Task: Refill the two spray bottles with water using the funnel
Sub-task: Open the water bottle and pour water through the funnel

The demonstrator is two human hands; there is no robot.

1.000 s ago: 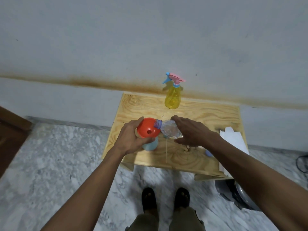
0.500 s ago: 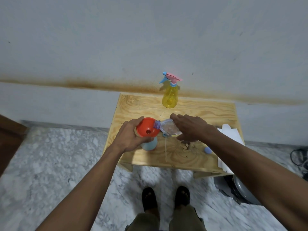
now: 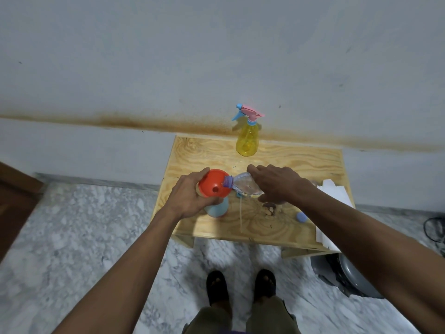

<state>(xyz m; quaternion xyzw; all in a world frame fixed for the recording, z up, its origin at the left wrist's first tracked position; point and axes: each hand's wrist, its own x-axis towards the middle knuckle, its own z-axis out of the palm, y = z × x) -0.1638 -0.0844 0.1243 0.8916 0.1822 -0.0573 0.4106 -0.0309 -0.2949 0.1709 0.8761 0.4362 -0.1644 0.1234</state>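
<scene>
Funnel (image 3: 213, 186), orange, is seated in the neck of the pale blue spray bottle (image 3: 216, 208) on the bench (image 3: 289, 160), steadied by the curled fingers of the left hand (image 3: 190, 198). A tilted water bottle (image 3: 242, 185), gripped by the right hand (image 3: 277, 184), is being emptied into it. The yellow spray bottle (image 3: 247, 138), its trigger head on, stands at the back; whether it is filled cannot be told. Counted: two spray bottles, one funnel, one water bottle, one loose blue cap (image 3: 301, 216).
</scene>
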